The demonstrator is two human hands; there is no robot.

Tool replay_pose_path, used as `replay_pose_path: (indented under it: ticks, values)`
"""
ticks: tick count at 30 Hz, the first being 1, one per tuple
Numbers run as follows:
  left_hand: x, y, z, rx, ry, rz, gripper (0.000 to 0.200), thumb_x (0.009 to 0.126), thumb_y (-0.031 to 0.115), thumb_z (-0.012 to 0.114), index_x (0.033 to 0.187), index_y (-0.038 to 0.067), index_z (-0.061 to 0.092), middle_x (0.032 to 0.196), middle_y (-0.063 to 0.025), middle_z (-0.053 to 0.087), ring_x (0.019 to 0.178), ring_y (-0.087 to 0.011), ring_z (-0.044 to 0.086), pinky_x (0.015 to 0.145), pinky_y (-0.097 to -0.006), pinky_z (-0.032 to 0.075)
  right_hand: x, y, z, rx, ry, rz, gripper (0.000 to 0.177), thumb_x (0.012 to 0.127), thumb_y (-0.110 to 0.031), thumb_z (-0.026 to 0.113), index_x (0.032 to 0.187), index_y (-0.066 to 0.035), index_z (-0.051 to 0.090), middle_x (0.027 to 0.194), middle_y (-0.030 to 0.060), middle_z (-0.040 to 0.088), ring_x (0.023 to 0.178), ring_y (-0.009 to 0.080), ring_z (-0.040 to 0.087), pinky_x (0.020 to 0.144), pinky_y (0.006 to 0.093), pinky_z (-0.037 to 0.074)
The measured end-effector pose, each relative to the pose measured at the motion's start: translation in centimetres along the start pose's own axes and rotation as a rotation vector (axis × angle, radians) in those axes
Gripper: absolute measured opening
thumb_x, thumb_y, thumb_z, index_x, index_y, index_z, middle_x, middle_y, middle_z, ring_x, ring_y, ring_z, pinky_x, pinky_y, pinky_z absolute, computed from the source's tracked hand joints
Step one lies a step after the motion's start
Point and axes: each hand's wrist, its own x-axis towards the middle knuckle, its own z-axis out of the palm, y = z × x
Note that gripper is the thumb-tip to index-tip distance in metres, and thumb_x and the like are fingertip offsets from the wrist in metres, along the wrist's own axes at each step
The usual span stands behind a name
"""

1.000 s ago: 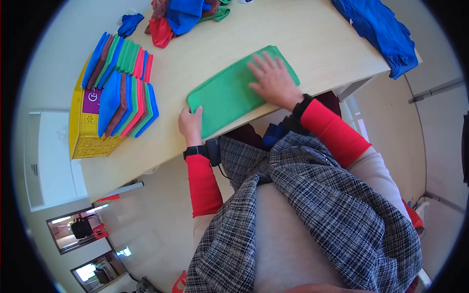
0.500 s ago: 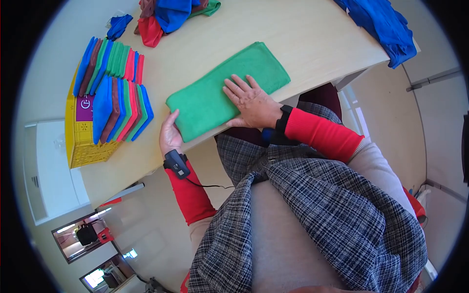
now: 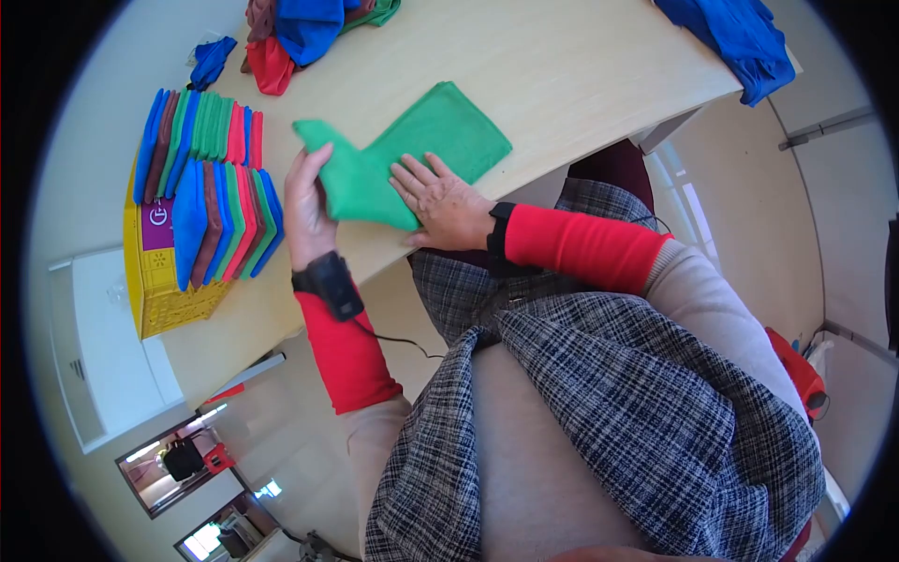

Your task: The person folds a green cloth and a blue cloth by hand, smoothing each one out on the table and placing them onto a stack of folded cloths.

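Head view: left hand [image 3: 307, 208] fingers clench the cloth's [image 3: 449, 126] raised end; right hand [image 3: 442, 201] presses its middle, fingers released, the rest on the bench [image 3: 581, 75] beyond them. It looks soft, light and floppy, likely best pinched at a corner.

Green cloth [image 3: 421, 140], folded, one end lifted off table

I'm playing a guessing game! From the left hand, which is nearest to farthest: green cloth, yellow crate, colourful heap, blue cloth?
1. Green cloth: in the left hand.
2. Yellow crate: just to its left.
3. Colourful heap: at table's far edge.
4. Blue cloth: far right corner.
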Motion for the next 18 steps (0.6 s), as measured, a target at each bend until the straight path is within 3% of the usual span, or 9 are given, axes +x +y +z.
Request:
replay_pose_path:
  ticks: [4, 7, 13, 16, 18]
  values:
    - [3.5, -1.9, 5.3, 0.26, -0.125, 0.017, 0.014, 0.091, 0.016, 0.069, 0.097, 0.004, 0.065, 0.085, -0.0025, 0.067, 0.077, -0.0116, 0.066, 0.071, -0.0271, 0.053, -2.2, 0.5, -1.5, 0.001, -0.088, -0.036, 0.088, 0.091, -0.061, 0.055, 0.149, 0.004, 0.042, 0.155, 0.0199, 0.04, 0.149, 0.0367, 0.027, 0.123, 0.0541, 0.015]
    - [4.6, -3.6, 8.8, 0.472, -0.147, -0.074, 0.013, 0.09, 0.017, 0.069, 0.091, 0.006, 0.063, 0.08, -0.002, 0.065, 0.069, -0.014, 0.065, 0.066, -0.0279, 0.055, -4.5, 0.8, -2.2, 0.035, -0.08, -0.077, 0.083, 0.09, -0.059, 0.058, 0.143, 0.004, 0.048, 0.15, 0.0183, 0.045, 0.146, 0.0351, 0.031, 0.123, 0.0534, 0.016]
    - [7.1, -8.5, 10.9, 0.591, -0.104, -0.105, 0.018, 0.088, 0.018, 0.072, 0.086, 0.004, 0.062, 0.074, -0.0041, 0.063, 0.059, -0.0155, 0.064, 0.054, -0.0291, 0.055, -6.0, 1.9, -2.4, 0.059, 0.033, -0.146, 0.074, 0.089, -0.055, 0.061, 0.134, 0.003, 0.056, 0.14, 0.0145, 0.052, 0.14, 0.0325, 0.037, 0.123, 0.0522, 0.016]
    - [7.5, -9.5, 11.6, 0.644, -0.067, -0.072, 0.025, 0.085, 0.02, 0.077, 0.086, 0.0, 0.061, 0.072, -0.006, 0.062, 0.056, -0.0163, 0.064, 0.048, -0.0306, 0.054, -6.0, 2.1, -3.9, 0.028, -0.22, -0.15, 0.063, 0.089, -0.052, 0.061, 0.125, -0.001, 0.062, 0.135, 0.0136, 0.054, 0.133, 0.031, 0.044, 0.118, 0.0481, 0.026]
    - [6.4, -8.8, 12.6, 0.628, -0.017, -0.1, 0.027, 0.088, 0.022, 0.076, 0.089, -0.001, 0.062, 0.073, -0.0058, 0.063, 0.056, -0.016, 0.063, 0.049, -0.0293, 0.054, -6.2, 2.2, -4.0, 0.048, -0.208, -0.141, 0.064, 0.088, -0.051, 0.062, 0.127, -0.001, 0.061, 0.136, 0.013, 0.054, 0.133, 0.0308, 0.044, 0.119, 0.048, 0.026]
